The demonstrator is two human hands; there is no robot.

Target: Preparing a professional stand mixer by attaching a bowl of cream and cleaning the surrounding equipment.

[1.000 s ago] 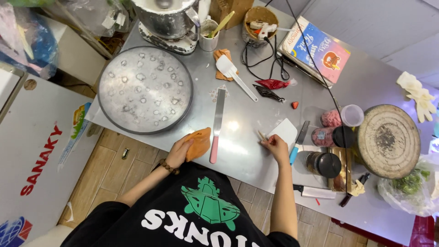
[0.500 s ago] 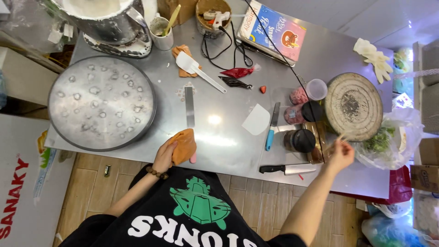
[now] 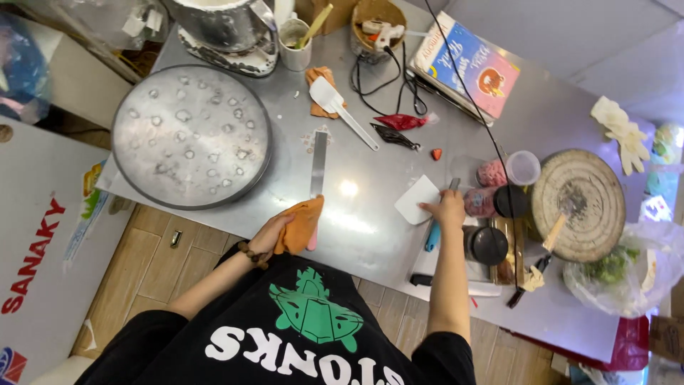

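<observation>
Partly, the orange cloth hides the left hand.

On the steel desk, a big round metal tray sits at ten o'clock. A round wooden board lies at three o'clock, white gloves just beyond it. A colourful book rests at one o'clock, a white spatula near twelve.

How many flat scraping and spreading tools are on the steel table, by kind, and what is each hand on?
White spatula: 1
Long metal palette knife: 1
White card scraper, under the right hand: 1
Blue-handled tool: 1
Orange cloth, in the left hand: 1
Total: 5
</observation>
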